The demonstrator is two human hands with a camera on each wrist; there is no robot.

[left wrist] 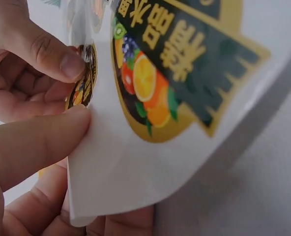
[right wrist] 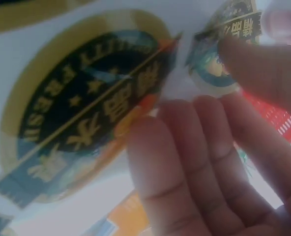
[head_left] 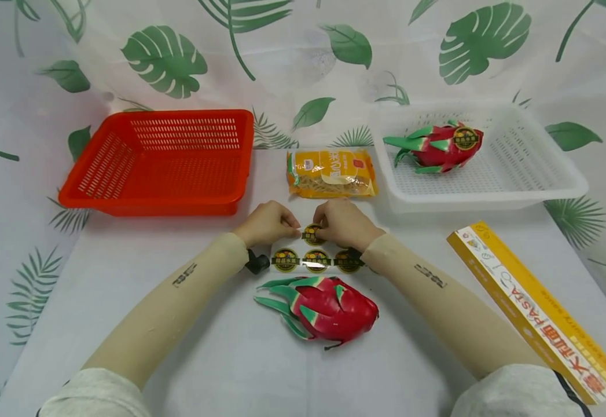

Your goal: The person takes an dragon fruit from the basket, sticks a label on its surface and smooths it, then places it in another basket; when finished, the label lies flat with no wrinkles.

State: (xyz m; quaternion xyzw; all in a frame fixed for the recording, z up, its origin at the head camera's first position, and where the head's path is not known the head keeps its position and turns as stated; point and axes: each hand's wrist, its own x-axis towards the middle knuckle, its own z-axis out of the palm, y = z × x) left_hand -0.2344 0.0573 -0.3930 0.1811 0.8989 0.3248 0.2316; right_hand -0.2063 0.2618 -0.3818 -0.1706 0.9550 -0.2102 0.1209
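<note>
A sheet of round fruit stickers (left wrist: 111,172) is held up off the table between my hands, behind a dragon fruit (head_left: 329,310). My left hand (head_left: 270,223) pinches the sheet's edge, thumb on the printed face and fingers behind. Opposite it, my right hand (head_left: 345,223) has its thumb and curled fingers at a black-and-gold sticker (head_left: 312,234), pinching at its edge. In the left wrist view that sticker stands partly on edge by both thumbs. The right wrist view is hazy, and the exact grip there is partly hidden.
A red basket (head_left: 177,208) stands at the back left. At the back right, a white basket (head_left: 480,202) holds another dragon fruit (head_left: 433,147) bearing a sticker. Between them lies a yellow food packet (head_left: 331,174). A long pasta box (head_left: 537,313) lies at the right.
</note>
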